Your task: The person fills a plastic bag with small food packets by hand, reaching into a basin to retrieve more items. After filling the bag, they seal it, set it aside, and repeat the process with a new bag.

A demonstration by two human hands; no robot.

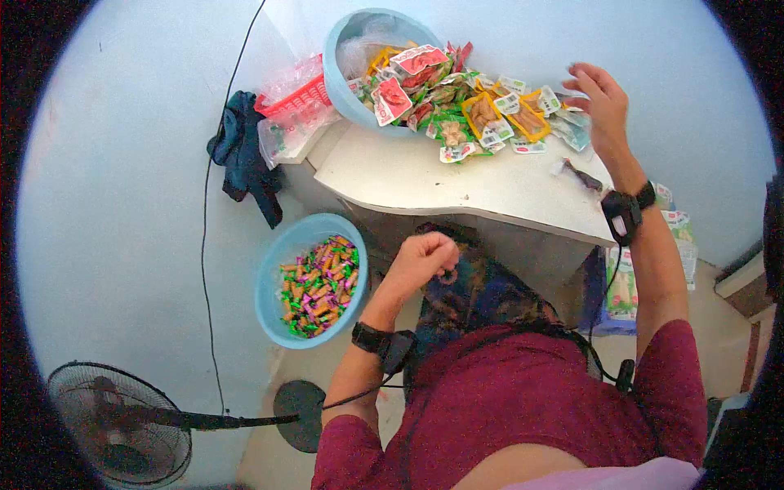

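My right hand (603, 100) is raised beside the right end of a heap of snack packets (490, 114), its fingers spread and nothing visible in them. The heap of small sealed packets in yellow, green, red and clear wrapping spills out of a tipped blue basin (341, 82) onto a white tabletop (392, 175). Below my right hand, a small dark packet (581, 175) lies near the table's right edge. Over my lap, in front of the table, my left hand (420, 261) is curled closed; whatever may be inside its fingers is hidden.
A second blue basin (265, 294), full of small wrapped sticks (320, 287), stands left of my lap. A red basket (296, 100) and a dark cloth (245, 155) are at the table's left end. A standing fan (122, 420) is at lower left. Printed packaging (622, 286) lies at right.
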